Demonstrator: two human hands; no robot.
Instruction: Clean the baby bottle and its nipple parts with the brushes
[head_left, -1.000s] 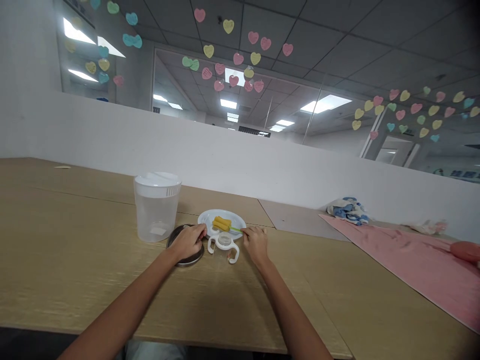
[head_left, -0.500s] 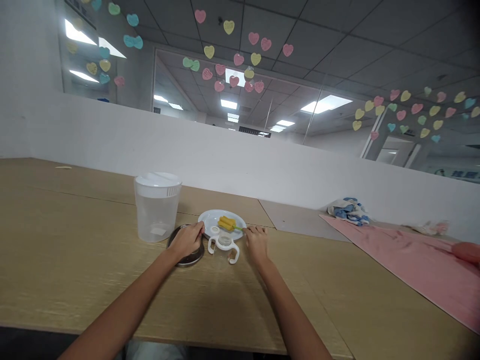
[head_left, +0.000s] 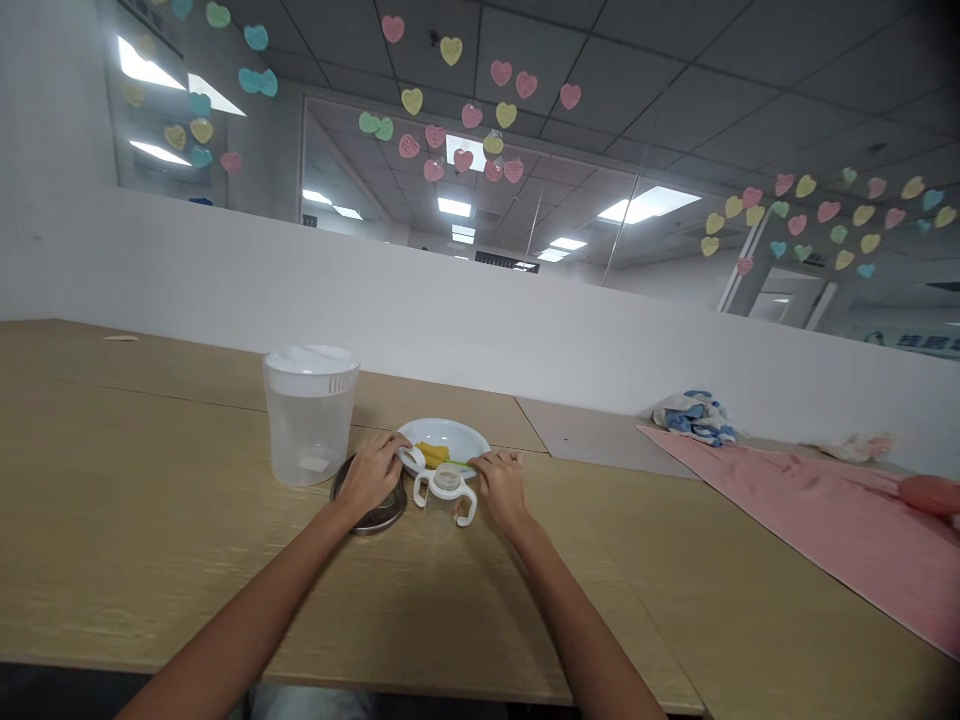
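Observation:
My left hand (head_left: 373,470) is closed on a small white ring-shaped cap (head_left: 412,458), which is tilted towards the middle. In my right hand (head_left: 501,483) is the thin green handle of a yellow sponge brush (head_left: 432,455). The brush's sponge head is against or close behind the cap, over the white plate (head_left: 459,432). Between my hands stands a clear baby bottle (head_left: 448,482) with a white collar and two curved handles, its top uncapped. Below my left hand lies a dark round dish (head_left: 384,514) with a shiny rim, partly hidden by that hand.
A translucent plastic bucket (head_left: 309,425) with a white lid stands left of the dish. To the right, a pink cloth (head_left: 787,500) covers part of the wooden table (head_left: 187,540). A blue and white cloth bundle (head_left: 696,418) lies near the low white wall (head_left: 450,330).
The cap in my left hand has tipped over and moved left and slightly up. The sponge head has shifted left and down, closer to the cap. My right hand has moved slightly left.

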